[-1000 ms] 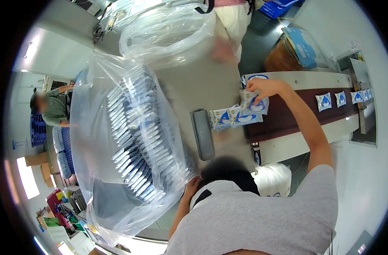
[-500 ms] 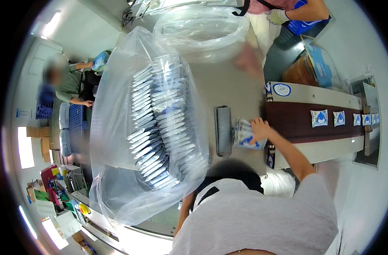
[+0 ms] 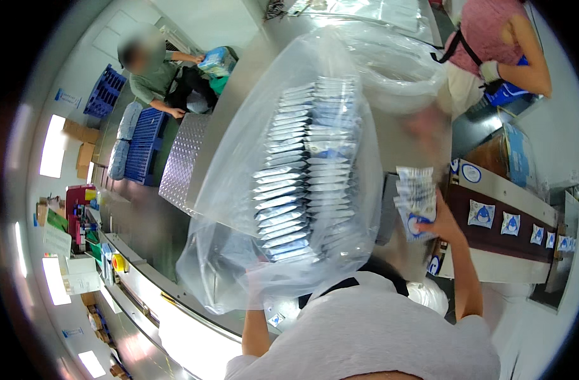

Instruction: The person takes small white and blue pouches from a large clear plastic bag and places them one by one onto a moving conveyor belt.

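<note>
A large clear plastic bag (image 3: 232, 190) lies on the table with two upright rows of small white-and-blue packets (image 3: 283, 209) inside. To the bag's right, my right hand (image 3: 446, 221) is closed on a stack of the same packets (image 3: 416, 193), its fingers on the stack's right and near side. Part of a grey bar (image 3: 387, 209) shows behind the stack. My left hand (image 3: 259, 278) is at the bag's near left edge, seen hazily through the film. Its fingers are blurred, so I cannot tell whether they grip the plastic.
On the right, a conveyor with a dark red belt (image 3: 457, 244) carries a line of single packets (image 3: 482, 214). Another clear bag (image 3: 397, 69) lies at the far side. One co-worker (image 3: 492, 38) stands far right; another (image 3: 166, 76) sits far left beside blue pallets (image 3: 145, 145).
The view has turned, shifting the scene. My right hand has picked up the stack of packets and brought it over the grey bar. My left hand has come into view behind the bag's film.
</note>
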Motion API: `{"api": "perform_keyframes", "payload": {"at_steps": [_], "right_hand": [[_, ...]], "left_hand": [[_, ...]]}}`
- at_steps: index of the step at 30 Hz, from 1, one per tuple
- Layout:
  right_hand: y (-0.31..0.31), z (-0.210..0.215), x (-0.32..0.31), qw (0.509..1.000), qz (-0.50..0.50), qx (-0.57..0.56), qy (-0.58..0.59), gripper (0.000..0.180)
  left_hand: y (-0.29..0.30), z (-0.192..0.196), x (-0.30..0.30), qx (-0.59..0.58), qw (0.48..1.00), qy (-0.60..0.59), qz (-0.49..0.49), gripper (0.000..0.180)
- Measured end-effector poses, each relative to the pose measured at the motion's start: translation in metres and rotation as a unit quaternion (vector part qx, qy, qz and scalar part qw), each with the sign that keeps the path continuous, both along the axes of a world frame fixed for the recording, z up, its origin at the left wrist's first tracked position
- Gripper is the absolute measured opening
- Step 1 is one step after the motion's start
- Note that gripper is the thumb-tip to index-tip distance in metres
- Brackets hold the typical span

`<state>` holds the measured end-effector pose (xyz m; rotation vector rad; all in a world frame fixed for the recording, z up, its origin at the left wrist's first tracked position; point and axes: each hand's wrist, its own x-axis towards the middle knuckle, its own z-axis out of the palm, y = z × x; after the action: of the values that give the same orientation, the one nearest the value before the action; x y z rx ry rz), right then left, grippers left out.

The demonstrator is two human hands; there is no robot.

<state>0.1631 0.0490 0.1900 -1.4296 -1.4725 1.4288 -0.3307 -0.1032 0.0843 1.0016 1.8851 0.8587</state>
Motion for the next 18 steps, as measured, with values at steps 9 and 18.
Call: {"api": "perform_keyframes", "payload": {"at_steps": [9, 18], "right_hand": [[0.193, 0.042, -0.253, 0.802, 0.234, 0.351, -0.423, 0.091], [0.171, -0.060, -0.340, 0.747, 0.269, 0.437, -0.423, 0.093]], "left_hand": [[0.121, 0.029, -0.014, 0.082, 0.994, -0.055, 0.038, 0.038], [0.148, 0.008, -0.029, 0.081, 0.993, -0.057, 0.066, 0.038]]}}
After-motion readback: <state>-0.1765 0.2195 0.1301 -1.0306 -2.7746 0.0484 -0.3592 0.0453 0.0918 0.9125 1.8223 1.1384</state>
